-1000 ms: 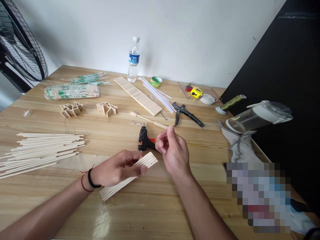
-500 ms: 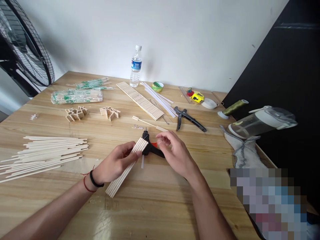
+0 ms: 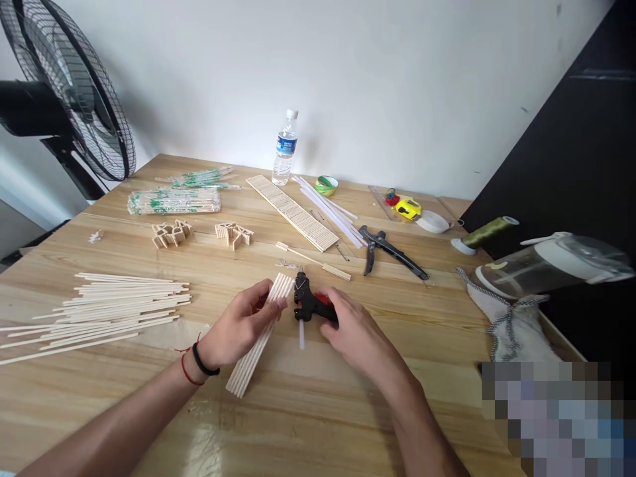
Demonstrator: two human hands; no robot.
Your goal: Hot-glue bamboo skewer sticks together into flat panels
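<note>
My left hand (image 3: 247, 322) is closed on a flat row of pale wooden sticks (image 3: 256, 358), held at a slant with the thumb across its upper part. My right hand (image 3: 350, 328) has its fingers round the handle of a black glue gun (image 3: 307, 301) with a red trigger. The gun's nozzle points away from me, and a clear glue stick (image 3: 301, 334) pokes out of its rear. Just beyond the nozzle lie small scraps and a thin stick piece (image 3: 313, 258) with wider ends.
Loose sticks (image 3: 119, 305) are spread at the left. Behind them are two small zigzag wooden pieces (image 3: 233, 233) and wrapped sticks (image 3: 173, 201). Farther back stand a slatted wooden strip (image 3: 293, 212), a water bottle (image 3: 285, 149), black cutters (image 3: 392, 252) and a yellow tape measure (image 3: 407, 209).
My right hand has come down from above the glue gun and closed round its handle. The left hand keeps hold of the sticks. The whole view has shifted slightly.
</note>
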